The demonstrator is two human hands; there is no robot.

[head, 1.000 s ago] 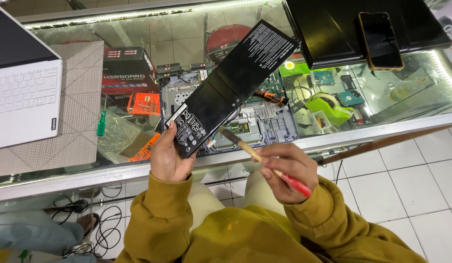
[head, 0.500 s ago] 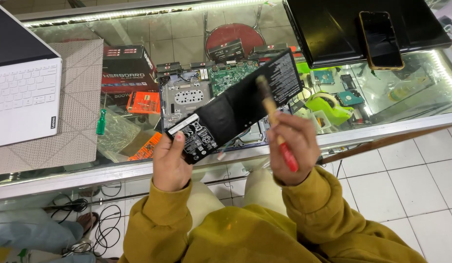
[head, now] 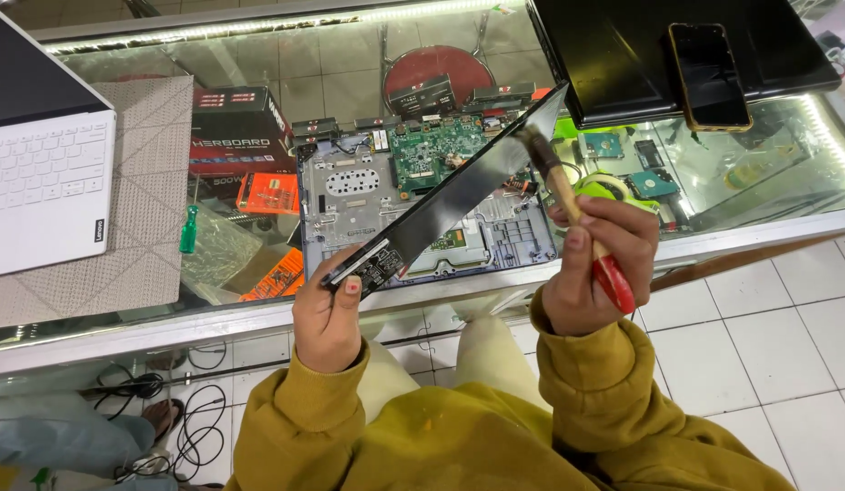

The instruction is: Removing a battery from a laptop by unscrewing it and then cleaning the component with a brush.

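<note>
Two hands up: left hand (head: 330, 314), right hand (head: 591, 264). One battery pack (head: 450, 195), one brush (head: 577, 218), one phone (head: 709, 62), one green screwdriver (head: 189, 229), one white laptop (head: 42, 173).

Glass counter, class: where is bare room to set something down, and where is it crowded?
Bare patch: the woven mat between the white laptop and green screwdriver. Crowded: the opened laptop base mid-counter; the black laptop carrying a phone top right.

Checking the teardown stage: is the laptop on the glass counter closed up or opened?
Opened. The laptop lies with its cover off: green circuit board and metal frame are exposed. The left hand holds a long black panel above it.
</note>
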